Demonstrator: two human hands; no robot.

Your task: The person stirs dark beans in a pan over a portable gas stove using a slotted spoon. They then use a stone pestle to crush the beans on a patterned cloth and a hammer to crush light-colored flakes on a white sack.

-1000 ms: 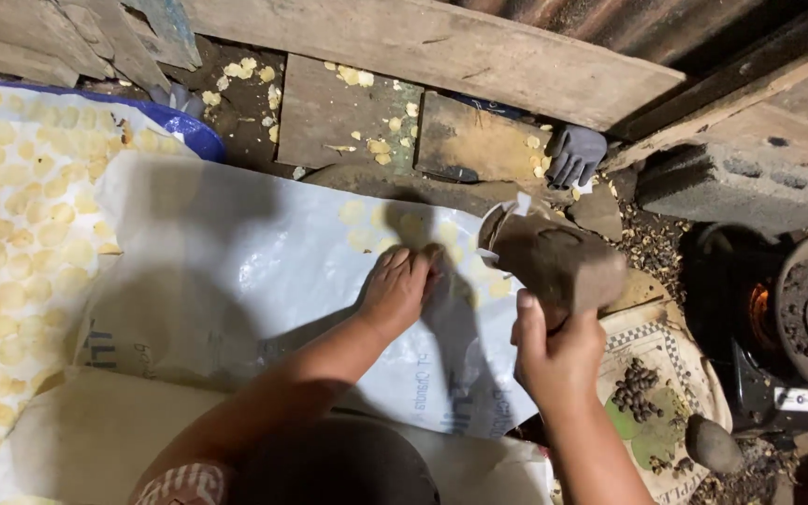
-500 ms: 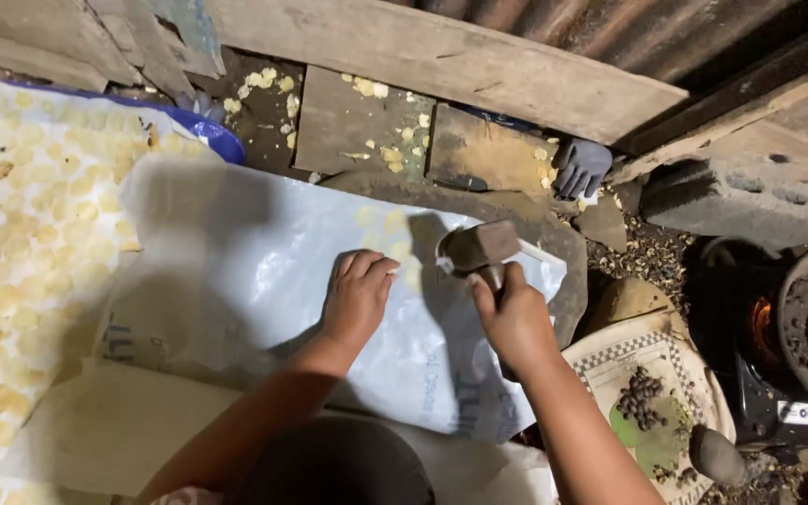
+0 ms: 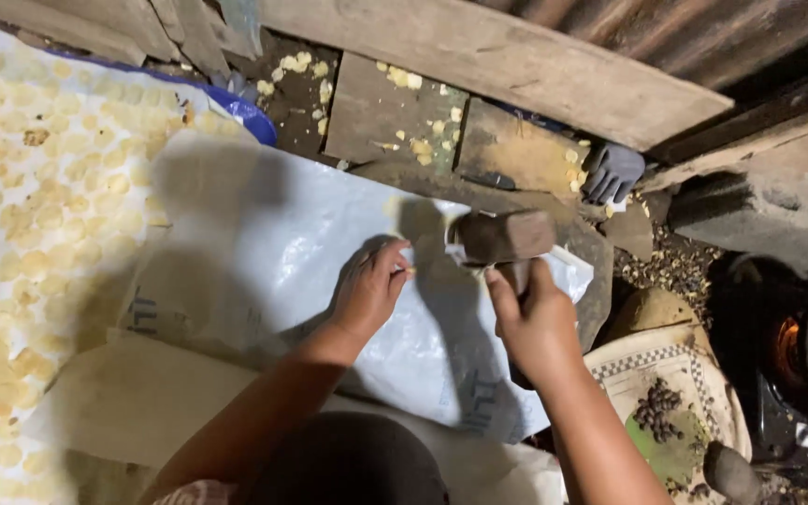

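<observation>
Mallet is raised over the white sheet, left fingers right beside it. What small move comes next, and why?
Probably draw the left hand slightly back first: its fingertips pinch something small on the white plastic sheet, close under the wooden mallet that the right hand grips by the handle.

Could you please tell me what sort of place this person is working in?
Probably a rough home workshop for pounding food by hand. The right hand grips a mallet over a white sack laid on a flat stone, flattened yellow pieces dry alongside, and rough planks form the wall.
</observation>
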